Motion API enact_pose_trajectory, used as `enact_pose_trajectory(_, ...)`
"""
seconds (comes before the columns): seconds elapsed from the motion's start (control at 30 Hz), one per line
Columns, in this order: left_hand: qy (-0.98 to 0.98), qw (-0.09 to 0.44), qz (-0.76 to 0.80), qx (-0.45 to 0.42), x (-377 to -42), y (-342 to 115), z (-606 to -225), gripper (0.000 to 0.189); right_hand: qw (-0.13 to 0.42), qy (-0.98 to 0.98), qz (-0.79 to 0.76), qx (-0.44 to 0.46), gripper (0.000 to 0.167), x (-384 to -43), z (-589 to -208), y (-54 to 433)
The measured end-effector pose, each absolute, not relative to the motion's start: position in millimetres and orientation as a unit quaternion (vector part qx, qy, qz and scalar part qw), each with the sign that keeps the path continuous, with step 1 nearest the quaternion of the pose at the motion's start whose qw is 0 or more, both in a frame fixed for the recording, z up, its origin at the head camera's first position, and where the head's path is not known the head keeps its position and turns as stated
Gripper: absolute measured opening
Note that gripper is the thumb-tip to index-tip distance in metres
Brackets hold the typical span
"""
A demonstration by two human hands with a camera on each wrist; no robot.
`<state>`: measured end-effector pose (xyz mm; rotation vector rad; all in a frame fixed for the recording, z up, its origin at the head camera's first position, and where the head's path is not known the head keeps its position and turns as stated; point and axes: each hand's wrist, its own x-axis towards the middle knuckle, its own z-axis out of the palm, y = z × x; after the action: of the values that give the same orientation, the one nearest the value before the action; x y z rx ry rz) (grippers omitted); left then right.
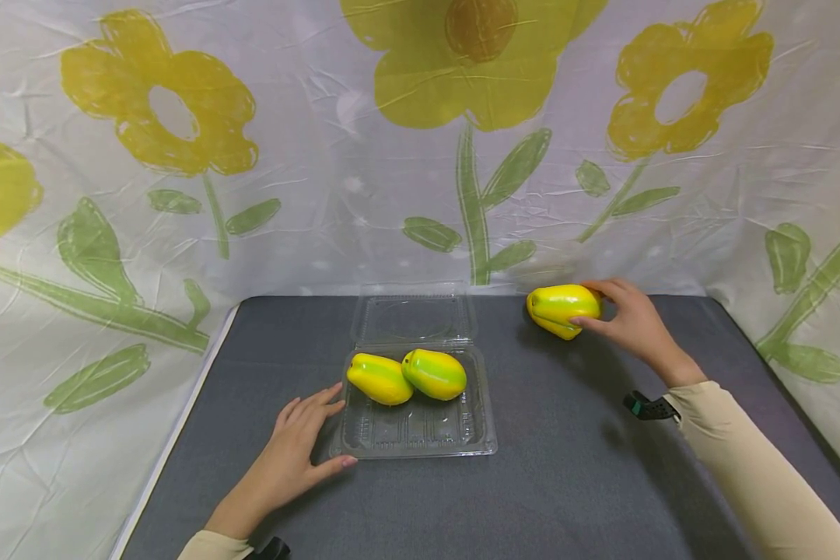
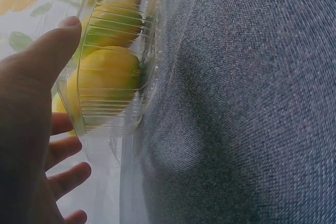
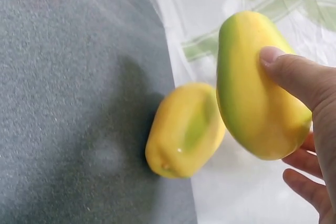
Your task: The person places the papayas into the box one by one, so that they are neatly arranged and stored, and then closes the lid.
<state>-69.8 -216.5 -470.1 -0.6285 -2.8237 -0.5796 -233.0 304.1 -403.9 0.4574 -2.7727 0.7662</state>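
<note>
My right hand point(image 1: 633, 323) holds a yellow-green papaya point(image 3: 257, 87) at the table's back right, its thumb pressed on the skin. Just below that fruit, another papaya point(image 3: 184, 129) lies on the table, partly hidden in the head view. A clear plastic clamshell box point(image 1: 488, 420) stands left of centre, its lid point(image 1: 413, 315) folded back. Two more papayas, one on the left point(image 1: 380, 379) and one on the right point(image 1: 435, 375), lie side by side in its base. With fingers and thumb spread, my left hand point(image 1: 290, 447) rests at the box's left edge.
A dark grey cloth covers the table point(image 1: 567, 482). Behind it and at both sides hangs a white sheet point(image 1: 308, 155) printed with yellow flowers and green leaves. A black band point(image 1: 649, 406) is worn at the right wrist.
</note>
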Motion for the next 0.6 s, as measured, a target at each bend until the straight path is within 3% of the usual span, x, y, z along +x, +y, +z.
enact_pose_trajectory(0.6,-0.953,0.097,-0.193,-0.214,-69.1,-215.9,-469.1,0.083,0.121,-0.940,0.247,0.203,0.065,-222.2,-396.6,280.3)
